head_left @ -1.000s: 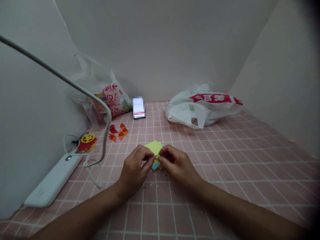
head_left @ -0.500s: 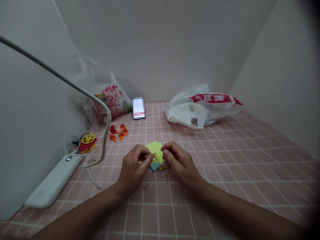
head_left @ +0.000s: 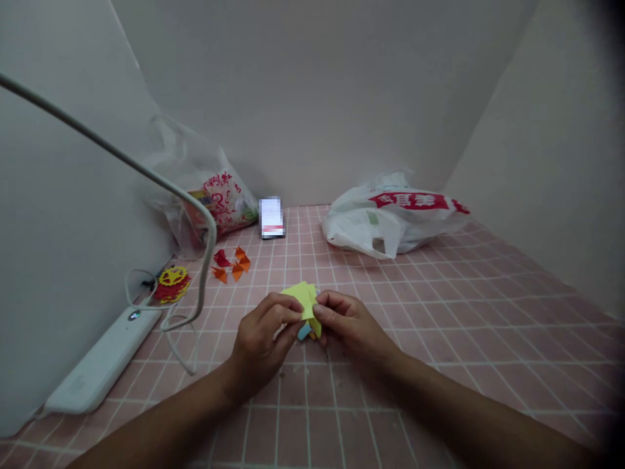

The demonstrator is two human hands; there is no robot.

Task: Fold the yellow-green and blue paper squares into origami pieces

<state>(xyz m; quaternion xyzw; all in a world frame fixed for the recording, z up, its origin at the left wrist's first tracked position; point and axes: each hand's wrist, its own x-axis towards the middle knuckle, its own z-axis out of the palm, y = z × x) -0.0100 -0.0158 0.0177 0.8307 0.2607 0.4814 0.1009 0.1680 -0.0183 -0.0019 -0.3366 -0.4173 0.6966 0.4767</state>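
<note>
A partly folded sheet of yellow paper (head_left: 303,298) is held between both hands above the middle of the tiled-pattern surface. My left hand (head_left: 266,335) is closed, its thumb and fingers gripping the paper's left side. From the right, my right hand (head_left: 349,322) pinches the other edge between thumb and forefinger. Part of the paper hangs down as a narrow flap between the hands. Beneath it, bits of blue paper (head_left: 305,331) and an orange-yellow piece peek out, mostly hidden by the yellow sheet and my fingers.
Small orange folded-paper pieces (head_left: 237,270) and a red one (head_left: 221,258) lie at left. Beside them are yellow and red cut-out shapes (head_left: 173,280), a white power strip (head_left: 97,365) and a cable (head_left: 208,260). Behind stand a phone (head_left: 271,217) and plastic bags (head_left: 361,225) (head_left: 224,202).
My left fingers have shifted over the front of the yellow paper, closer to my right hand. The paper has turned, covering more of the coloured pieces below. The view has tilted slightly upward.
</note>
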